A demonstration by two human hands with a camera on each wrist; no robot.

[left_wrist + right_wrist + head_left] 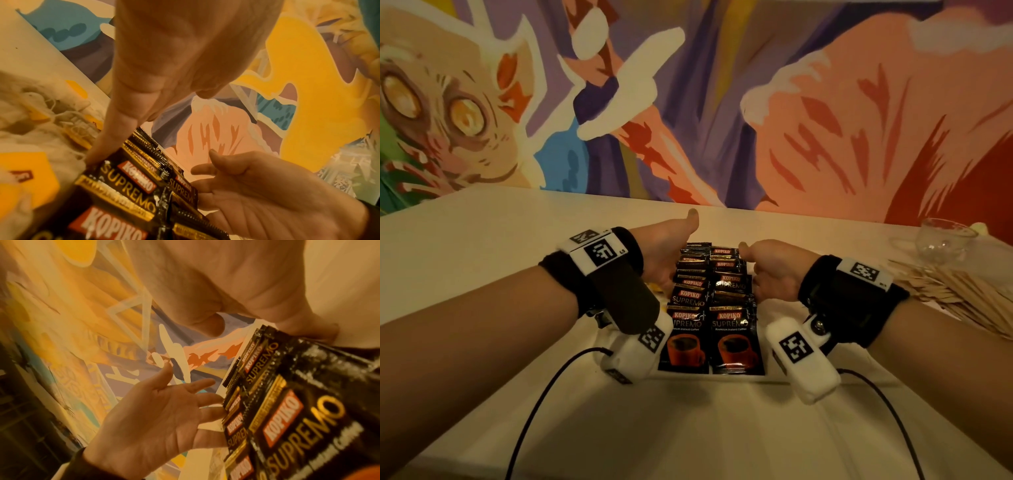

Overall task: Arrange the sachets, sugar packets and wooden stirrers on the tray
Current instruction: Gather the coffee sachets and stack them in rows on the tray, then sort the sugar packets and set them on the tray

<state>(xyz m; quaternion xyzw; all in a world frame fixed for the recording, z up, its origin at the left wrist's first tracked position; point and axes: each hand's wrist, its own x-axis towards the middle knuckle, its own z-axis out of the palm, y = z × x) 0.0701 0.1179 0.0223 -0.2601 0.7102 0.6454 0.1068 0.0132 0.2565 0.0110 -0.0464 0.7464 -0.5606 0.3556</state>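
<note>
1. From the head view, black coffee sachets (pixel 710 308) lie in two overlapping columns on the white table (pixel 482 240); whether a tray sits beneath them cannot be told.
2. The left hand (pixel 667 253) stands on edge against the left side of the columns, thumb raised, fingers straight. The right hand (pixel 774 270) stands the same way against the right side, so the two palms face each other with the sachets between.
3. The left wrist view adds what the head view hides: the left fingertips (pixel 96 154) touch the edge of a sachet, and the right palm is spread and relaxed, gripping nothing.
4. That view alone shows a heap of white and yellow packets (pixel 41 121) just left of the sachets.
5. The right wrist view shows the left hand's fingers (pixel 205 402) straight, tips meeting the sachets' serrated edges.
6. Only the head view shows the pile of wooden stirrers (pixel 945 294) and a clear glass cup (pixel 941 241), well right of the sachets.
</note>
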